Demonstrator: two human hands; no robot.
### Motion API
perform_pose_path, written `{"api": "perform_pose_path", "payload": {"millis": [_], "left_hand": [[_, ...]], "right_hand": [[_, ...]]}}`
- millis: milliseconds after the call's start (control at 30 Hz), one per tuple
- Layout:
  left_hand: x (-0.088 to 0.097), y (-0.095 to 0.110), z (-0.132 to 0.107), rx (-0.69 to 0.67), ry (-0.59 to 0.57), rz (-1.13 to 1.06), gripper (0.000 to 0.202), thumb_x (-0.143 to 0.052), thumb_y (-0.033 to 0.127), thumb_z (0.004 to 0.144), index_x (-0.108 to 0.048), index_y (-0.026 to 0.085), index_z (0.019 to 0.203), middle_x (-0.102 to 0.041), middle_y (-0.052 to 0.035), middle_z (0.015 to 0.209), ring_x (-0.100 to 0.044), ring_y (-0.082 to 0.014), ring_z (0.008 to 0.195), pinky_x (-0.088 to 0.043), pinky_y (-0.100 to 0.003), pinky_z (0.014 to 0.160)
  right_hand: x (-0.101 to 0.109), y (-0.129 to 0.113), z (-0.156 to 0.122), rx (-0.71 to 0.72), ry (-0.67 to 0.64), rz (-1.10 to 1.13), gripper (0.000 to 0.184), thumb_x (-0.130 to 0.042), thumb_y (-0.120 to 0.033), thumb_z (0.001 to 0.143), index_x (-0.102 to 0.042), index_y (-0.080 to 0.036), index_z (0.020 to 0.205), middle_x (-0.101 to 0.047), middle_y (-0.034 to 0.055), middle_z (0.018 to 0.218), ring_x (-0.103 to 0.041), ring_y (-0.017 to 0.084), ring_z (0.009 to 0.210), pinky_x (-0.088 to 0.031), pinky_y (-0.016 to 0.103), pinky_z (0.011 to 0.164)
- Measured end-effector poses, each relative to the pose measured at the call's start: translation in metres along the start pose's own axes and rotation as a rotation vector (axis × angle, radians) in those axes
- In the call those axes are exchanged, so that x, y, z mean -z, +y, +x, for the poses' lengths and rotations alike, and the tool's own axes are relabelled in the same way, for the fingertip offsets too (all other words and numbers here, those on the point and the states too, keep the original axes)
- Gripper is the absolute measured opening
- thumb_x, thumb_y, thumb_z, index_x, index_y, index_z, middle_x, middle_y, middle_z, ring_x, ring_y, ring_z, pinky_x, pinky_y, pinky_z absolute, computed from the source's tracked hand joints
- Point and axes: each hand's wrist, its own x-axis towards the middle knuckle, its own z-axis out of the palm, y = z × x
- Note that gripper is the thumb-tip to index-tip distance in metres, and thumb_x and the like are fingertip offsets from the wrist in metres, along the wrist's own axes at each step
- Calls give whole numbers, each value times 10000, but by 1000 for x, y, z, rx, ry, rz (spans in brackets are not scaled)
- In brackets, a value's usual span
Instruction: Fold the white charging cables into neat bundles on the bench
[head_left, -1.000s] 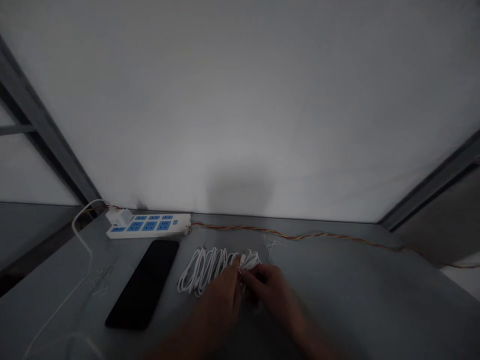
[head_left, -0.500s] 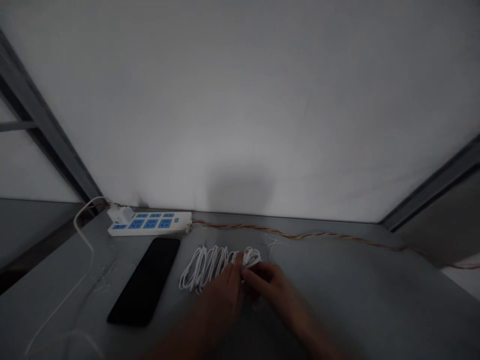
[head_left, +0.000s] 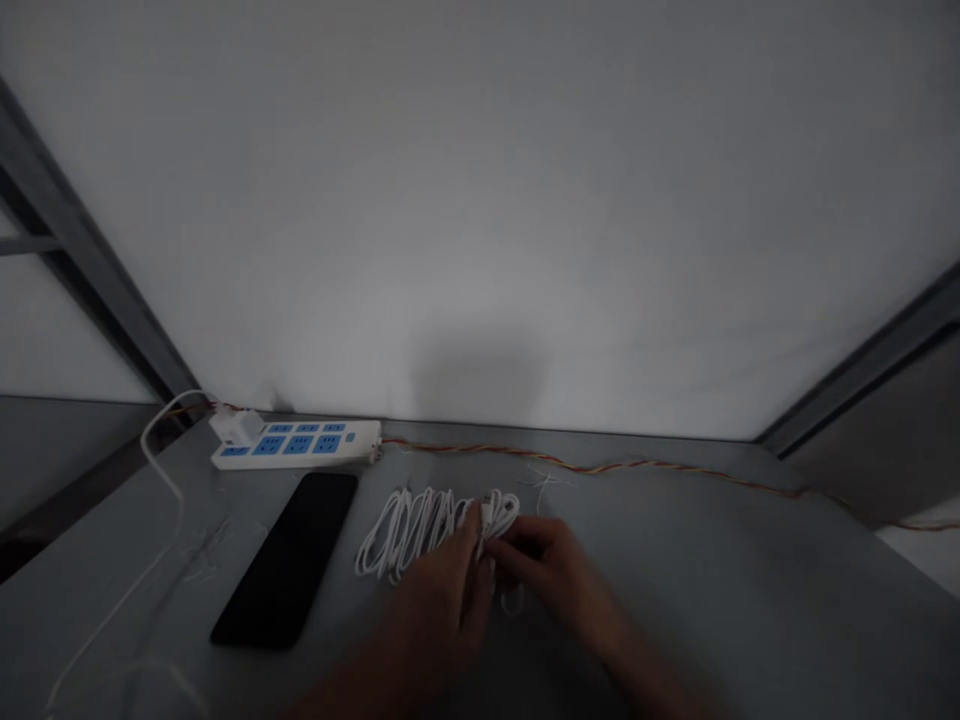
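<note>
Several coiled white cables [head_left: 397, 540] lie side by side in a row on the grey table. At the right end of the row, a bundled white cable [head_left: 504, 512] is pinched between the fingers of my left hand [head_left: 448, 580], with its connector end showing. My right hand [head_left: 544, 565] is closed at the lower part of the same bundle, thumb and forefinger together. A small loop of white cable hangs below the fingers. The fingertips of my right hand are partly hidden, and the picture is dim.
A black smartphone [head_left: 289, 560] lies left of the cables. Behind it stands a white power strip [head_left: 352, 455] with a white charger [head_left: 236, 427] plugged in. A twisted red-yellow wire [head_left: 525, 455] runs along the wall. White thread scraps [head_left: 547, 480] and a loose white cord [head_left: 112, 610] lie about.
The fingers of my left hand have shifted around the bundled cable, with the lower fingers now showing. A loop of cable shows more clearly below my right hand. The view has moved slightly.
</note>
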Motion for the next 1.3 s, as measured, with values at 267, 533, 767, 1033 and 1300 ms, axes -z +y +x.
{"api": "perform_pose_path", "payload": {"millis": [267, 533, 767, 1033, 1300], "left_hand": [[6, 2, -3, 35, -12, -193, 513, -420, 315, 965, -386, 155, 1451, -750, -65, 891, -693, -191, 729, -543, -271, 659], [27, -9, 5, -378, 162, -103, 516, -463, 129, 872, -466, 251, 1373, -700, -62, 1055, -677, -188, 858, -555, -300, 749], [25, -17, 21, -503, 210, -21, 245, -607, 173, 905, -626, 225, 1144, -724, -53, 1088, -631, -200, 1069, -496, -351, 958], [27, 1, 18, -122, 105, -354, 57, -646, 215, 849, -699, 195, 844, -715, -38, 846, -661, -152, 735, -523, -243, 674], [24, 8, 20, 323, -43, -572, 224, -623, 288, 804, -687, 170, 983, -670, -7, 709, -617, -148, 627, -472, -233, 564]], "right_hand": [[12, 0, -2, 69, -33, -24, 261, -618, -381, 890, -717, -170, 771, -671, 7, 674, -606, 134, 637, -450, 235, 608], [14, -1, -4, 14, -147, 340, 270, -703, -392, 823, -705, -146, 712, -659, 11, 591, -584, 124, 515, -453, 244, 547], [6, 0, -7, -87, -133, 547, 256, -806, -360, 713, -673, -150, 653, -608, -23, 564, -528, 92, 509, -404, 207, 525], [8, -4, -8, -102, -182, 449, 327, -833, -458, 637, -693, -167, 686, -594, -19, 606, -499, 99, 516, -400, 225, 524], [15, -5, -7, -1, -256, 201, 229, -707, -402, 813, -711, -174, 808, -577, -15, 687, -506, 114, 611, -402, 233, 595]]}}
